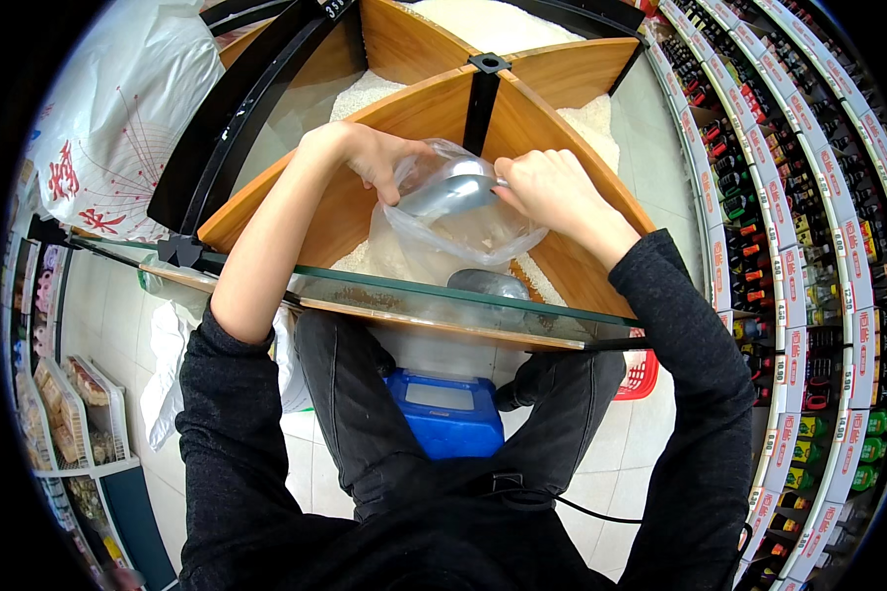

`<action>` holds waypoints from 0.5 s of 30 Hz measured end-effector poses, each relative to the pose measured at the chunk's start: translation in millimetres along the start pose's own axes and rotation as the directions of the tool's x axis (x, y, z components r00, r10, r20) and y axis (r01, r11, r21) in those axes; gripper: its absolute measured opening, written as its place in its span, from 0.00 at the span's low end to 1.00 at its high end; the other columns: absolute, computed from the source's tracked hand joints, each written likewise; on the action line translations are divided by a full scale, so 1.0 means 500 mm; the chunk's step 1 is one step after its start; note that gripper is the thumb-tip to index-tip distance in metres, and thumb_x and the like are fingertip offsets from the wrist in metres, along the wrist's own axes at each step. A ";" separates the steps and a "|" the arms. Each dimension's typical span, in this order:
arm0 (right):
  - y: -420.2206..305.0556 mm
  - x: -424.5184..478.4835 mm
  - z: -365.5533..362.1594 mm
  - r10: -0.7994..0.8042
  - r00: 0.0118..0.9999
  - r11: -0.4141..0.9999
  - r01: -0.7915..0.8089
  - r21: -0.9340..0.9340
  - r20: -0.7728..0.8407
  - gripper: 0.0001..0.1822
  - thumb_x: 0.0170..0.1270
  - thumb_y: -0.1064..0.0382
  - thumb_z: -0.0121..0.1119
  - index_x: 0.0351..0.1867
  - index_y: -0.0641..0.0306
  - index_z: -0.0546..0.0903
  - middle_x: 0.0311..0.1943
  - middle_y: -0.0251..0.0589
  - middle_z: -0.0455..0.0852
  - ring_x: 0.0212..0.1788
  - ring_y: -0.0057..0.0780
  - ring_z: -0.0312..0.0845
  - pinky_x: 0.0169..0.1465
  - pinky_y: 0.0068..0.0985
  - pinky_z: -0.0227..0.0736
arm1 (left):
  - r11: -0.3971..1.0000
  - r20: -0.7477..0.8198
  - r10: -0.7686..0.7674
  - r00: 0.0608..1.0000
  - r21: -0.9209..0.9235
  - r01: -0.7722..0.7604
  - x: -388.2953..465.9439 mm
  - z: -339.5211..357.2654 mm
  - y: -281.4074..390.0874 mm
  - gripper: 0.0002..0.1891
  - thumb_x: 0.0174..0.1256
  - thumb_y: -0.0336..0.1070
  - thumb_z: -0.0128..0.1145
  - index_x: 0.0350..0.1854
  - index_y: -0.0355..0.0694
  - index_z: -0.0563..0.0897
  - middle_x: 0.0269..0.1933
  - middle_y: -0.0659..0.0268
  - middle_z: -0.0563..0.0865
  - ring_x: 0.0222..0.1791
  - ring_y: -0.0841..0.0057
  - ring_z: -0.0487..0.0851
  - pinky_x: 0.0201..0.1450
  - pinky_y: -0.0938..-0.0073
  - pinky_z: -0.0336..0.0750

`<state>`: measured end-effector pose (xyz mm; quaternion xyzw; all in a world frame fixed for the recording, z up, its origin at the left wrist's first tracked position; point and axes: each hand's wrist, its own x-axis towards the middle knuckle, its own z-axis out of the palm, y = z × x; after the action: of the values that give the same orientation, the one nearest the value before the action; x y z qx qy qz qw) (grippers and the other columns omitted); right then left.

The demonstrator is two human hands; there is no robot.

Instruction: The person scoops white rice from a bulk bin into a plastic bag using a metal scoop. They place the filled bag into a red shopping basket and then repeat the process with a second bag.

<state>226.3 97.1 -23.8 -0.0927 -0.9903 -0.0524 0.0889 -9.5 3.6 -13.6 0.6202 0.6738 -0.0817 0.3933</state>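
Note:
My left hand [381, 164] grips the upper left edge of a clear plastic bag [462, 240]. My right hand [551, 188] is closed around the handle of a shiny metal scoop [451, 190], whose bowl lies tilted in the bag's mouth. Pale grain shows blurred through the plastic; how much of it is inside the bag I cannot tell. Both hands are over a wooden bin compartment [421, 111] with white rice grains [351, 258] along its floor. A second metal scoop [488, 282] rests near the glass front panel [414, 287], partly seen through it.
Wooden dividers meet at a black post [480, 111]; more white rice [499, 22] fills the rear compartment. A large printed white sack [129, 118] stands at left. Shelves of bottles [746, 258] line the right. Below are a blue plastic box [447, 425] and a red basket [639, 373].

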 end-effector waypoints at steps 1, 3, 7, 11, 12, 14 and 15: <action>0.003 0.000 -0.002 -0.014 0.999 0.999 0.012 -0.032 -0.036 0.10 0.60 0.59 0.60 0.27 0.63 0.81 0.21 0.43 0.84 0.27 0.39 0.83 0.30 0.32 0.76 | 1.000 0.004 0.001 1.000 -0.010 -0.001 0.000 -0.001 0.004 0.53 0.39 0.34 0.68 0.74 0.45 0.54 0.66 0.53 0.72 0.65 0.60 0.71 0.68 0.68 0.65; 0.010 0.004 -0.008 -0.065 0.989 0.994 0.053 -0.091 -0.135 0.08 0.59 0.60 0.60 0.26 0.62 0.81 0.20 0.41 0.84 0.26 0.36 0.83 0.30 0.31 0.76 | 1.000 0.007 -0.004 1.000 0.011 0.004 -0.002 -0.003 0.010 0.53 0.39 0.34 0.68 0.74 0.45 0.54 0.65 0.54 0.72 0.64 0.61 0.71 0.68 0.68 0.65; 0.034 0.007 -0.040 -0.141 0.938 0.982 0.093 -0.163 -0.316 0.05 0.56 0.62 0.59 0.26 0.59 0.82 0.20 0.36 0.84 0.26 0.29 0.82 0.30 0.29 0.76 | 0.998 -0.002 -0.057 0.998 0.034 0.057 -0.010 -0.001 0.014 0.53 0.40 0.35 0.68 0.73 0.44 0.54 0.64 0.53 0.72 0.64 0.61 0.71 0.67 0.68 0.66; 0.078 -0.007 -0.086 -0.092 0.891 0.985 0.018 -0.169 -0.444 0.05 0.53 0.58 0.63 0.27 0.53 0.83 0.20 0.33 0.83 0.25 0.27 0.81 0.29 0.28 0.75 | 0.999 -0.017 0.000 1.000 0.046 0.000 -0.001 0.001 -0.005 0.55 0.38 0.34 0.66 0.75 0.48 0.51 0.63 0.53 0.73 0.46 0.64 0.81 0.48 0.71 0.77; 0.088 -0.013 -0.099 -0.043 0.879 0.986 -0.038 -0.161 -0.474 0.05 0.53 0.57 0.63 0.27 0.52 0.84 0.19 0.33 0.83 0.24 0.27 0.81 0.29 0.28 0.74 | 0.999 -0.019 0.001 1.000 0.042 0.000 0.001 0.001 -0.008 0.55 0.38 0.34 0.66 0.75 0.47 0.51 0.62 0.53 0.74 0.45 0.64 0.81 0.48 0.72 0.77; 0.120 -0.024 -0.108 0.076 0.843 0.978 -0.166 -0.123 -0.532 0.07 0.53 0.54 0.63 0.27 0.51 0.84 0.19 0.33 0.83 0.23 0.28 0.81 0.28 0.28 0.74 | 1.000 -0.013 -0.007 1.000 0.028 0.008 0.000 0.001 -0.007 0.55 0.38 0.34 0.66 0.75 0.46 0.51 0.63 0.52 0.73 0.52 0.63 0.77 0.54 0.71 0.73; 0.146 -0.031 -0.107 0.149 0.816 0.966 -0.241 -0.094 -0.558 0.08 0.54 0.53 0.63 0.27 0.51 0.85 0.19 0.34 0.83 0.23 0.28 0.81 0.28 0.28 0.74 | 1.000 -0.004 -0.013 1.000 0.020 0.013 0.000 -0.001 0.000 0.54 0.39 0.34 0.67 0.75 0.44 0.52 0.65 0.51 0.71 0.59 0.62 0.73 0.61 0.71 0.68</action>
<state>264.0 159.1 32.0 -0.1819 -0.9014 -0.1465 0.3647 -9.9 4.0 -13.2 0.6200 0.6776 -0.0900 0.3852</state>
